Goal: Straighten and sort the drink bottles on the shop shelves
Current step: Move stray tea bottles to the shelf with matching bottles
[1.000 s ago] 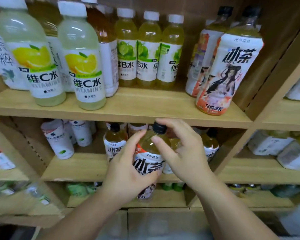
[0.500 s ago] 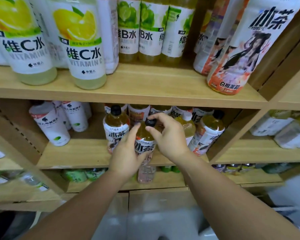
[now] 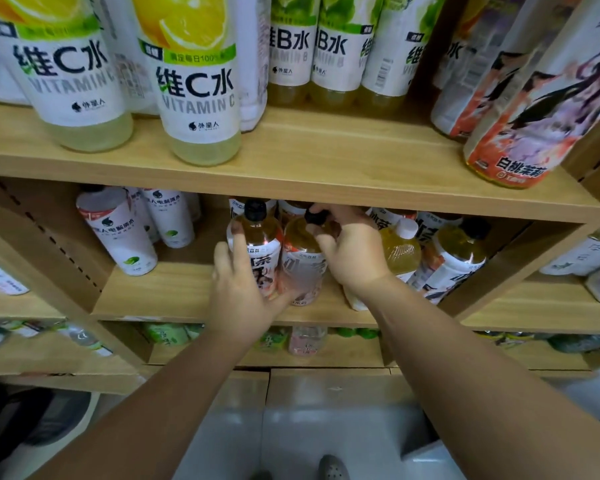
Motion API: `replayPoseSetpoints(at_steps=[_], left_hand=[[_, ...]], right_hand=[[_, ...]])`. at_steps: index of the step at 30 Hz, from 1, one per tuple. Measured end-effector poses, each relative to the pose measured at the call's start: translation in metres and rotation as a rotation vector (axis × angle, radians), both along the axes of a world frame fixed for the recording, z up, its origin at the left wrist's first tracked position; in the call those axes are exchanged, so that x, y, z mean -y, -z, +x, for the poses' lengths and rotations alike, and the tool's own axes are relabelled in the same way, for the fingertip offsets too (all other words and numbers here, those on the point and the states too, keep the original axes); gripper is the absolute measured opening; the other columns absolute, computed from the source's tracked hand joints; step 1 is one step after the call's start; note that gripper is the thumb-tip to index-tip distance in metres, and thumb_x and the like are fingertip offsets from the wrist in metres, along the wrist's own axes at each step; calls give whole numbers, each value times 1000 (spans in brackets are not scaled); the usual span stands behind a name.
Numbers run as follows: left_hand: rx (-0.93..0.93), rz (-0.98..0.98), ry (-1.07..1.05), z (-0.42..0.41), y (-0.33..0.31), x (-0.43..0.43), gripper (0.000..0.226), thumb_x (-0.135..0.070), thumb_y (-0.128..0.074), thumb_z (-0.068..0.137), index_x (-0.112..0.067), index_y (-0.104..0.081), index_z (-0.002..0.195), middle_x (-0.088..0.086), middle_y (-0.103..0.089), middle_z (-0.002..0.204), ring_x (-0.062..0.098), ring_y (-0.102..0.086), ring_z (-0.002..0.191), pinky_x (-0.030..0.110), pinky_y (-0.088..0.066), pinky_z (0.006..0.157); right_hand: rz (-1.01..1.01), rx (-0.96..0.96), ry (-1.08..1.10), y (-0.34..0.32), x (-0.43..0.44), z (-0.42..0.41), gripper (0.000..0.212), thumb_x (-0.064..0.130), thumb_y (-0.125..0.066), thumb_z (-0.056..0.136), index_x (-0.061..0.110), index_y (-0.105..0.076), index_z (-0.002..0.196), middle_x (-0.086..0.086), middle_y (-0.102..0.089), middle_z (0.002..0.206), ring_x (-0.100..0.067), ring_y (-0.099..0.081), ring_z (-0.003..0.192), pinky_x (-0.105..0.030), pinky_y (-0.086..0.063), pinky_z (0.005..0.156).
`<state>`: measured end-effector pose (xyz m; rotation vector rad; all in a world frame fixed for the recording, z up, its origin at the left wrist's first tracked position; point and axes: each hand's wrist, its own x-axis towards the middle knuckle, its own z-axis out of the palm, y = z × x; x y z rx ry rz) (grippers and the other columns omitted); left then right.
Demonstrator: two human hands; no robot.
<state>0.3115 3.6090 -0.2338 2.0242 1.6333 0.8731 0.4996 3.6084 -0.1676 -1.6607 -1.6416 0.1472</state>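
the right hand pinches the black cap of a tea bottle, which stands on the shelf between both hands. the left hand is spread, its straight fingers resting on the neighbouring bottle just beside it.

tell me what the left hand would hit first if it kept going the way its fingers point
Probably the left black-capped tea bottle: the left hand has fingertips on its label. Depth behind is unclear. The right hand pinches the cap of the next bottle.
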Motion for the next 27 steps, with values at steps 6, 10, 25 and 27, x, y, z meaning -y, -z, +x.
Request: replayPoseSetpoints(at_steps=[6, 10, 25, 27], left_hand=[[5, 40, -51, 7, 1, 7, 130, -62, -82, 63, -21, -7, 161, 21, -27, 157, 45, -38, 138, 59, -43, 107], [42, 420, 19, 10, -12, 24, 95, -37, -84, 78, -16, -30, 153, 22, -35, 154, 43, -38, 139, 61, -37, 111], [-91, 42, 623, 99, -38, 31, 92, -40, -73, 89, -25, -19, 162, -4, -24, 164, 18, -31, 148, 37, -35, 119], [-54, -46, 646, 109, -34, 29, 96, -40, -77, 86, -29, -18, 162, -4, -28, 163, 19, -39, 144, 35, -39, 113]], right_hand=[[-77, 51, -35, -8, 9, 7, 26, 19, -69, 93, 15, -68, 119, -8, -74, 106, -28, -67, 99, -36, -54, 81], [89, 341, 50, -12, 43, 28, 17, 27, -68, 95, 11, -69, 92, -4, -62, 71, -25, -60, 68, -33, -41, 61], [-208, 275, 284, -27, 89, 87, 29, 28, -77, 89, 17, -60, 110, -3, -65, 106, -23, -60, 100, -31, -41, 74], [-179, 280, 258, -24, 97, 84, 30, 25, -77, 88, 18, -61, 113, 0, -64, 108, -20, -60, 101, -29, -41, 75]])
